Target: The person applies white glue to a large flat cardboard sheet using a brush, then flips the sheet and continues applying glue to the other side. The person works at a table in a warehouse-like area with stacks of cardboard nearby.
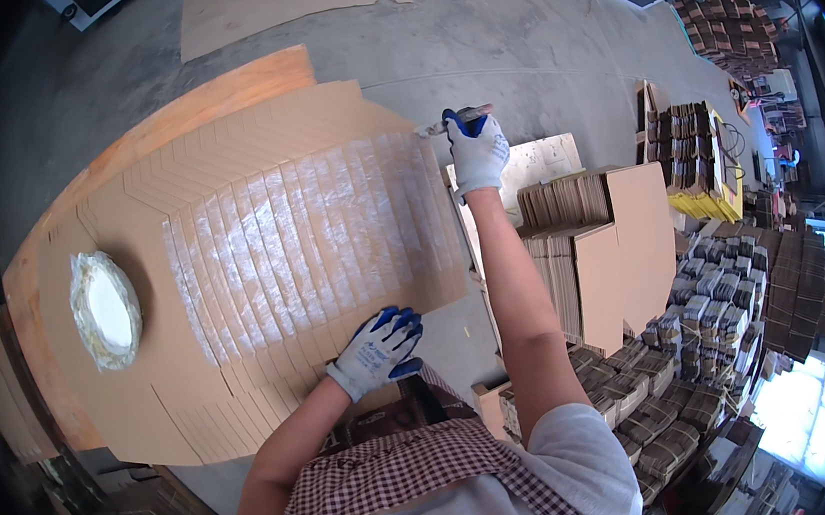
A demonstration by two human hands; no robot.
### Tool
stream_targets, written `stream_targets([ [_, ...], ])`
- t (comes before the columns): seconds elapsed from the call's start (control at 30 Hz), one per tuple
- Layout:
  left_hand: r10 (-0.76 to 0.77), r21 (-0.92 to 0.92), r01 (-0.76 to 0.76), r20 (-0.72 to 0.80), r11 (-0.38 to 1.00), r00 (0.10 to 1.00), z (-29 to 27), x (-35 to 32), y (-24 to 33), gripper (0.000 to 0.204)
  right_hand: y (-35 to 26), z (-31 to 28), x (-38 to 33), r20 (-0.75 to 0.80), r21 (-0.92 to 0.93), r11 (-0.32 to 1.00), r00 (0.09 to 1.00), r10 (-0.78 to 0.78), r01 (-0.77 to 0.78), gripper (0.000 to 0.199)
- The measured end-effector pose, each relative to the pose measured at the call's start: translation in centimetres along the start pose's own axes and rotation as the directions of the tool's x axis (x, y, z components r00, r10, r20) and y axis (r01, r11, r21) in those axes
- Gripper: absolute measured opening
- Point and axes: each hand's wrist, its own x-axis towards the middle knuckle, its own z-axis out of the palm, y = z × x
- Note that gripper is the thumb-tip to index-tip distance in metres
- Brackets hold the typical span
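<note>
I stand over a fanned row of cardboard sheets [282, 261] laid overlapping like shingles across a wooden board [215, 97], and I place everything else from that row. My left hand [380, 349], in a white glove with blue fingertips, lies flat on the row's near edge, fingers spread and pressed down on the overlapping flaps. My right hand [477, 150], gloved the same way, reaches to the row's far right corner, its fingers closed around the handle of a brush [453, 119]. The brush tip sits just at the corner of the outermost sheet; whether the bristles touch the card I cannot tell.

A broad whitish band of glue [309, 228] runs across the exposed strips of the sheets, from the left part of the row to its right end. On the row's left end rests a round white bowl [106, 310] with a crusted rim. To the right of the row, past my right forearm, stand stacks of folded cardboard [583, 250], and beyond those, further right, many tied bundles of small flattened boxes [701, 328]. Beyond the row's far edge lies grey concrete floor [530, 34] with a loose cardboard sheet on it.
</note>
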Motion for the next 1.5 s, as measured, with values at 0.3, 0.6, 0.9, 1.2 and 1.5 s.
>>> stream_targets([
  [0.3,0.016,-0.013,-0.017,-0.029,1.000,0.999,1.3,-0.3,-0.6,0.053,-2.4,-0.5,-1.7,-0.056,-0.244,0.958,0.984,-0.166,0.148,0.046],
  [0.6,0.002,-0.045,-0.005,-0.061,0.999,0.998,2.6,-1.5,-0.2,0.055,-10.1,2.9,-10.1,0.103,0.239,0.922,0.936,-0.337,0.306,0.030],
  [0.9,0.083,-0.276,-0.151,-0.243,0.949,0.966,-2.2,-2.8,1.0,0.056,-14.4,1.8,-13.6,0.507,0.678,0.586,0.860,0.063,-0.443,0.015],
  [1.2,-0.508,-0.309,0.431,-0.707,0.848,0.493,-16.6,-19.6,-6.1,0.059,-19.0,3.3,-21.7,0.623,0.600,0.704,0.774,-0.114,-0.380,0.013],
  [1.5,-0.583,-0.390,0.442,-0.642,0.808,0.498,-15.3,-23.3,-11.1,0.051,-21.2,5.5,-24.8,0.487,0.218,0.974,0.858,-0.161,0.059,0.017],
])
